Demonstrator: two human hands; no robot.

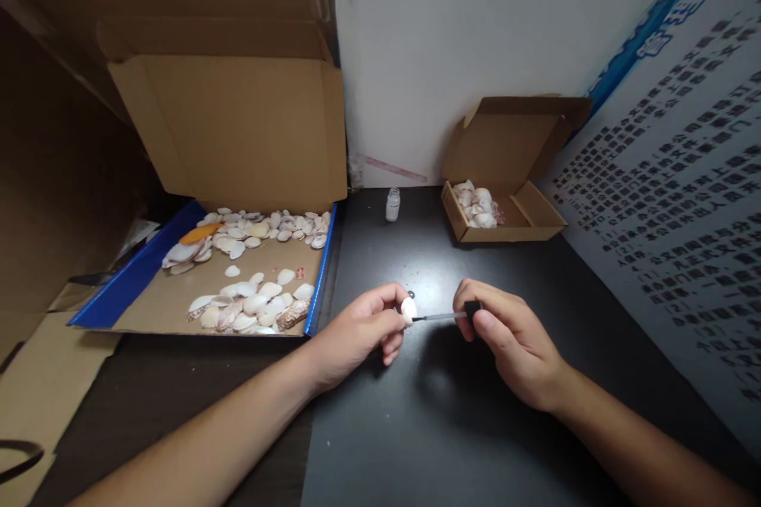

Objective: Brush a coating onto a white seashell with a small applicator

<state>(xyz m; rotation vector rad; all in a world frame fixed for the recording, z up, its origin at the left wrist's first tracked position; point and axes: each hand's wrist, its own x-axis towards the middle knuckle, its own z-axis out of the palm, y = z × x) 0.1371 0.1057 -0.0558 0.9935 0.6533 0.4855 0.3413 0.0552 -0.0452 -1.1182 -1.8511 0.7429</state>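
Between the thumb and fingers of my left hand [373, 323] is a small white seashell [408, 308]. My right hand [514, 337] pinches the black cap of a thin brush applicator [473, 309]. Its pale stem points left, and the dark tip meets or nearly meets the lower edge of the shell; actual contact is too small to tell. Beyond my hands, a small uncapped glass bottle [392, 205] with a white label stands upright on the dark table [380, 436].
On the left, an open blue-edged cardboard box [158, 297] holds many loose shells and an orange piece [200, 234]. At the back right, a smaller open carton [505, 234] contains a pile of white shells [477, 206]. A printed panel [671, 214] borders the right side.
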